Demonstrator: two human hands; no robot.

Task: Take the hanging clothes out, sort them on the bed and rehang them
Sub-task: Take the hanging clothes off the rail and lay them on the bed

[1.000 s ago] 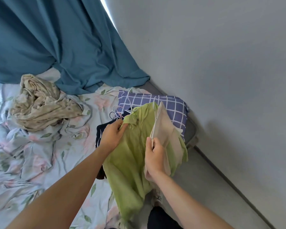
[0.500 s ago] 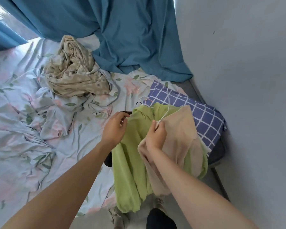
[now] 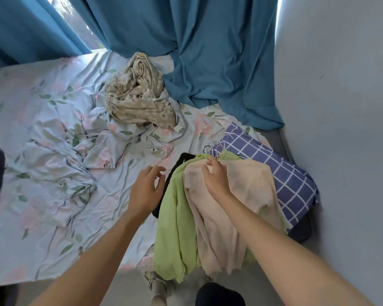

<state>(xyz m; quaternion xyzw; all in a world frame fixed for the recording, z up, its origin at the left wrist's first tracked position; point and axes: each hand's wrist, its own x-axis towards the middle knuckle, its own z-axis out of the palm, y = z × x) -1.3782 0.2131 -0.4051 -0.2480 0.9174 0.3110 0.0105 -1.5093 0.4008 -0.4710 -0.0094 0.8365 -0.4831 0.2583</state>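
A small stack of clothes lies at the near right corner of the bed [image 3: 42,250], draped over its edge; the peach knit top [image 3: 248,195] is uppermost, the lime-green garment [image 3: 175,228] shows beneath it on the left, and a black garment [image 3: 181,159] peeks out underneath both; a cluster of hanger hooks [image 3: 215,146] pokes out at the far end of the pile, against the blue checked pillow [image 3: 281,164]. The right hand [image 3: 216,178] rests on the peach top near its collar, fingers curled and pinching the fabric; the left hand [image 3: 145,191] hovers just left of the pile, over the floral sheet, fingers loosely spread and holding nothing, apart from the green cloth. Further back a crumpled beige patterned cloth [image 3: 137,96] sits by the teal curtain [image 3: 208,51], well apart from both hands.
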